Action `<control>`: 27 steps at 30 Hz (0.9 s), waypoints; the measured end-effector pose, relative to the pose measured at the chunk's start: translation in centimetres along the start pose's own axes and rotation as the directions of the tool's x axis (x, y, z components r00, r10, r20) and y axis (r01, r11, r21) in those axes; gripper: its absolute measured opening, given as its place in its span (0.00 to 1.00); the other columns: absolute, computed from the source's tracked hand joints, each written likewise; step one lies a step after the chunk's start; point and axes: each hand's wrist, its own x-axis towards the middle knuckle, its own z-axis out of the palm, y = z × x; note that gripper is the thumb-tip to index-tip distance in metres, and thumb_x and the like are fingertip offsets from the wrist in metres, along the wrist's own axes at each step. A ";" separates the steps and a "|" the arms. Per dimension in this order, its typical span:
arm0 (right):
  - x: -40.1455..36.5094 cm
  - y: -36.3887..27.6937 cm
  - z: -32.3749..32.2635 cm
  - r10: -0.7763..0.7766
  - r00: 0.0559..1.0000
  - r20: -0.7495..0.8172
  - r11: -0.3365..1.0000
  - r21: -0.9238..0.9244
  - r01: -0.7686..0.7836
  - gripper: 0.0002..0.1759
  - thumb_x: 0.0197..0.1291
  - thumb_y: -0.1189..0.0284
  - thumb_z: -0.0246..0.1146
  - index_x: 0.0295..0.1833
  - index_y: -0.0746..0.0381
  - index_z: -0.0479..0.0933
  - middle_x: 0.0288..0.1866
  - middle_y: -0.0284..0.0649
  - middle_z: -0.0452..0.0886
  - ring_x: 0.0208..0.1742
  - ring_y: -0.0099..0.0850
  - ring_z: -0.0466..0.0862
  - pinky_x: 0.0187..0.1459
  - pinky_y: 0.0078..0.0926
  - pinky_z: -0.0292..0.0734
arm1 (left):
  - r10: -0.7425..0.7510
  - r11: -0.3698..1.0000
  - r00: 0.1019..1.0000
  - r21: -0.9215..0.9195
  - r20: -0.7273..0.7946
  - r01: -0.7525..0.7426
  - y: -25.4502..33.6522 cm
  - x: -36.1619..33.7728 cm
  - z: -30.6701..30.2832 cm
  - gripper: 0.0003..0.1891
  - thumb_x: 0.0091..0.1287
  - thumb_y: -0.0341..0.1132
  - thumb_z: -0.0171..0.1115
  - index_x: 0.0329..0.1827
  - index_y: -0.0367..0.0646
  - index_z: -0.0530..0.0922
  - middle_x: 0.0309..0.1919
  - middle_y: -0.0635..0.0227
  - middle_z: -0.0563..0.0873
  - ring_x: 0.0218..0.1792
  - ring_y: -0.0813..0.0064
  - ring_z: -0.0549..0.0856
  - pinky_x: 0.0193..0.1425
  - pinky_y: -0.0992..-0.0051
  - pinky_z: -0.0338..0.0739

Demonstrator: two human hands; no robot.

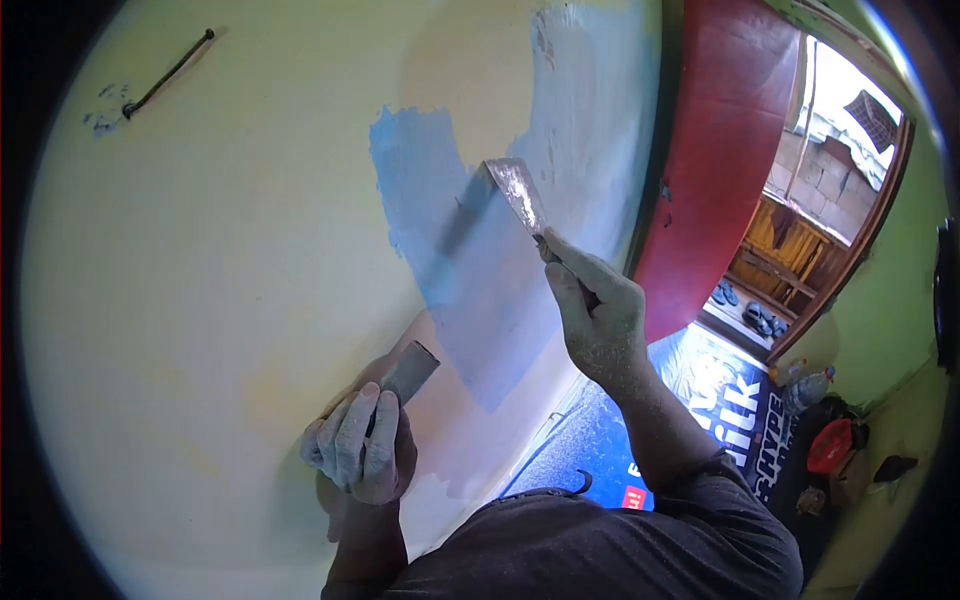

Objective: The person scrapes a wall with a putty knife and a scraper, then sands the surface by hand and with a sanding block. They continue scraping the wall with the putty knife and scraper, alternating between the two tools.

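My right hand [605, 315], dusty, grips a scraper [517, 195] by its handle. The scraper's wide metal blade points up and left, over a patch of bare blue [430, 185] on the wall [220, 250], and casts a shadow there. Lower down on the left, my left hand [357, 445] is closed around a small grey rectangular piece [410, 371] with a dark end edge. White dust coats the fingers of this hand, and it is close to the pale wall. Cream-coloured coating surrounds the blue area.
A bent metal rod [168, 75] sticks out of the wall at upper left. On the right, a red door panel [715, 150] stands beside a doorway with shoes [762, 320] outside. A printed blue sheet [590, 450] covers the floor, near plastic bottles [808, 390] and a red item [829, 446].
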 end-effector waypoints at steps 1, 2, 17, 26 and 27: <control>-0.3 -0.3 -0.2 0.019 1.000 0.022 1.000 -0.019 -0.018 0.23 0.86 0.78 0.69 0.80 0.65 0.87 0.46 0.45 0.94 0.42 0.23 0.86 0.46 0.27 0.82 | -0.002 1.000 1.000 0.004 -0.006 0.002 -0.2 -0.1 0.2 0.11 0.75 0.28 0.81 0.58 0.48 0.94 0.59 0.67 0.97 0.51 0.70 0.94 0.59 0.65 0.78; -0.8 -0.5 -0.4 0.032 0.998 0.046 0.999 -0.040 -0.030 0.23 0.85 0.78 0.69 0.80 0.65 0.87 0.46 0.45 0.94 0.42 0.23 0.86 0.46 0.27 0.82 | 0.002 1.000 1.000 0.002 -0.021 -0.002 -0.3 -0.2 0.4 0.11 0.75 0.28 0.80 0.58 0.48 0.94 0.59 0.67 0.97 0.51 0.70 0.94 0.60 0.65 0.78; -1.8 0.3 -0.7 0.083 0.992 0.090 0.996 -0.053 -0.078 0.23 0.87 0.79 0.67 0.82 0.66 0.86 0.60 0.50 0.97 0.60 0.27 0.93 0.64 0.28 0.86 | -0.012 1.000 1.000 0.017 -0.016 0.012 -0.2 -0.8 0.3 0.11 0.77 0.30 0.79 0.59 0.49 0.94 0.60 0.69 0.96 0.52 0.70 0.94 0.60 0.65 0.77; -2.7 0.5 -0.3 0.089 0.995 0.053 0.996 -0.005 -0.089 0.20 0.85 0.75 0.71 0.76 0.65 0.90 0.56 0.58 0.97 0.51 0.41 0.99 0.54 0.36 0.90 | -0.013 0.999 1.000 0.035 0.000 0.013 0.0 -0.3 0.2 0.11 0.78 0.29 0.79 0.60 0.48 0.93 0.60 0.67 0.96 0.52 0.68 0.94 0.63 0.62 0.77; -1.3 0.7 -0.2 0.101 0.994 0.030 0.995 0.014 -0.101 0.20 0.85 0.75 0.71 0.76 0.65 0.90 0.55 0.58 0.97 0.51 0.41 0.99 0.55 0.36 0.91 | -0.011 1.000 1.000 0.025 0.026 0.010 0.1 0.1 0.0 0.12 0.78 0.27 0.80 0.60 0.46 0.92 0.60 0.64 0.96 0.53 0.66 0.93 0.63 0.61 0.78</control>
